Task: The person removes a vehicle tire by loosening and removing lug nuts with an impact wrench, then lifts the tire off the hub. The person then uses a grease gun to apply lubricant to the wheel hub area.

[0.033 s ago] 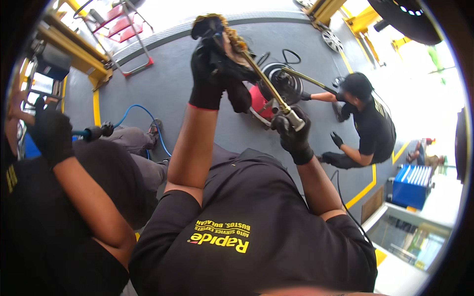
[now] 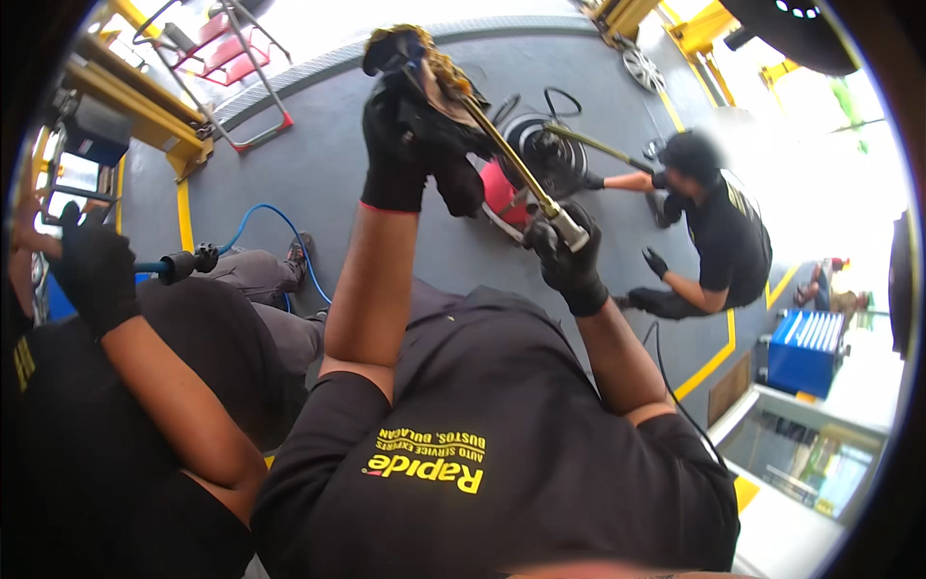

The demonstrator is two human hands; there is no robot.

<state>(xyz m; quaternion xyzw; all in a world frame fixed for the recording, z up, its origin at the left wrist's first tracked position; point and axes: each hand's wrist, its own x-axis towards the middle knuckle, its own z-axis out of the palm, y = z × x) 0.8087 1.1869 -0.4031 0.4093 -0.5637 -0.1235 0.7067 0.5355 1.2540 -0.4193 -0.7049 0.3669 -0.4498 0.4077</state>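
Observation:
My left hand [image 2: 397,145], in a black glove, is closed around a stained dark and yellow-brown rag [image 2: 446,77] at the upper end of a brass-coloured metal rod [image 2: 511,154]. The rod slants down to the right, held up above the floor. At its lower end is a silver cylindrical fitting [image 2: 569,232], gripped by my right hand [image 2: 571,268], also black-gloved. Behind the rod, on the floor, are a red rounded machine [image 2: 503,193] and a round black part [image 2: 545,150]; the rod hides some of them.
To the right, a co-worker [image 2: 725,236] crouches by the round part, touching it with one gloved hand. Close on my left, another person's gloved hand [image 2: 98,270] is raised near a blue hose [image 2: 260,212]. A red step ladder [image 2: 231,53] and a blue tool cart [image 2: 803,352] stand farther off.
The rod, the rag and both my hands sit slightly farther up and left in the picture; the surroundings shift slightly as well. My grip looks the same.

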